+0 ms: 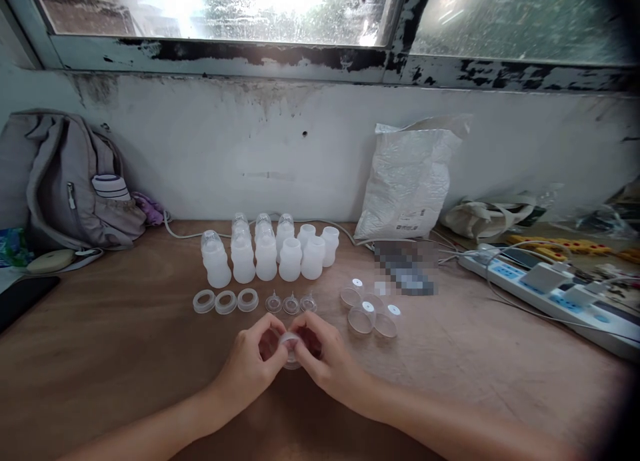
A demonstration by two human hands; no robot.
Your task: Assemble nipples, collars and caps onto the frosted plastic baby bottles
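Currently: left hand and right hand pinch 1 clear plastic piece; probably light, slippery, slightly flexible; best held edgewise.

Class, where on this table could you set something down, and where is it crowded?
The brown wooden table is bare between the flat black object and the translucent plastic rings, and between the round clear plastic covers and the long white power strip. It is crowded mid-table, where white plastic bottles stand close behind the rings.
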